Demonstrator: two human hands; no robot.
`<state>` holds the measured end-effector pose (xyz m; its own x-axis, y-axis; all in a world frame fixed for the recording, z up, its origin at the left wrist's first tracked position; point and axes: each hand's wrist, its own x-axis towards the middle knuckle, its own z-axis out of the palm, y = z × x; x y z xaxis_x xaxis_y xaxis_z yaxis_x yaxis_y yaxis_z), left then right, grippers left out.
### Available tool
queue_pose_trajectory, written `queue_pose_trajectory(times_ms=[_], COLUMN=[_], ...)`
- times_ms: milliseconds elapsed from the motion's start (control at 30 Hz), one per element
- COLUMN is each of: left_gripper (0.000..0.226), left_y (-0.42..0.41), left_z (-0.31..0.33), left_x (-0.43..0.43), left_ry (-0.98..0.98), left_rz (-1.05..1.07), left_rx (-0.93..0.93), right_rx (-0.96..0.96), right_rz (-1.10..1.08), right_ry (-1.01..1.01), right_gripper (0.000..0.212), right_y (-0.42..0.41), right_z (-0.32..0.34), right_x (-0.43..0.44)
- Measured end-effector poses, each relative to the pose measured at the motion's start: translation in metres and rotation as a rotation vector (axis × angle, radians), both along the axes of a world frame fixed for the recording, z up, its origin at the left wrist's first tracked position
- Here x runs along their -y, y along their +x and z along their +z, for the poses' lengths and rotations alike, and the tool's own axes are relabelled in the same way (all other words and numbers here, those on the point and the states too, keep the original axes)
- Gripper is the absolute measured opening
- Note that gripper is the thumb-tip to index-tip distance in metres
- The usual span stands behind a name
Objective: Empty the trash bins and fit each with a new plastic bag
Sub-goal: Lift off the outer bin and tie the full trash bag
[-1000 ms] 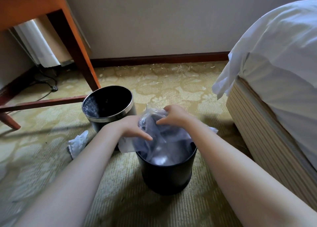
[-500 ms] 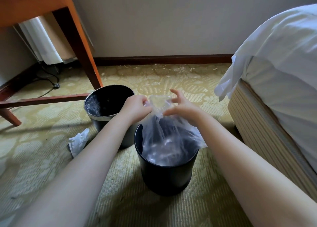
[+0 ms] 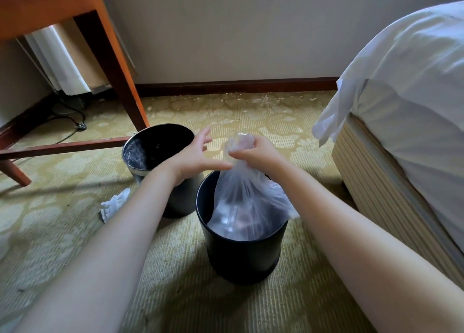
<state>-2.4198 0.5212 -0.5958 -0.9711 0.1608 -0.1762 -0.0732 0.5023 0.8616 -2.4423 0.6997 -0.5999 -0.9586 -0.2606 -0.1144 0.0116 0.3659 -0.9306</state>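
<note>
A black trash bin (image 3: 242,254) stands on the carpet in front of me with a clear plastic bag (image 3: 247,202) in it. My right hand (image 3: 253,153) grips the bunched neck of the bag above the bin. My left hand (image 3: 193,156) is just left of the neck, fingers spread, thumb reaching toward the bag and holding nothing. A second black bin (image 3: 155,146) with a metal rim stands behind and to the left, unlined inside.
A crumpled white tissue (image 3: 114,204) lies on the carpet left of the bins. A wooden chair (image 3: 110,63) stands at the back left with a cable (image 3: 75,121) beneath it. The bed (image 3: 401,136) with hanging white sheets fills the right side.
The bag's mouth has been gathered and pulled up out of the bin. My right hand now grips the neck alone; my left hand has let go and spread its fingers.
</note>
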Motion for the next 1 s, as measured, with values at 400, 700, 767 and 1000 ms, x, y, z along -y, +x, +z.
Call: queue_pose_trajectory(times_ms=[400,700,767,1000], left_gripper=[0.025,0.034,0.040,0.038], left_y=[-0.007,-0.015,-0.015,-0.012], left_z=[-0.027,-0.037,-0.042,-0.059], left_x=[-0.073,-0.064,-0.057,-0.028], left_ry=[-0.220,-0.634,-0.676,-0.645], left_rz=[0.237,0.313,0.308,0.427], left_rx=[-0.480,-0.345,-0.350,-0.219], right_rx=[-0.485,-0.017,-0.136,-0.056], right_rz=[-0.014,0.427,0.465,0.074], right_ry=[0.181,0.663,0.927,0.326], right_gripper=[0.003,0.087,0.050,0.020], right_y=[0.005,0.015,0.015,0.002], right_z=[0.024,-0.008,-0.025,-0.018], right_x=[0.005,-0.040,-0.042,-0.066])
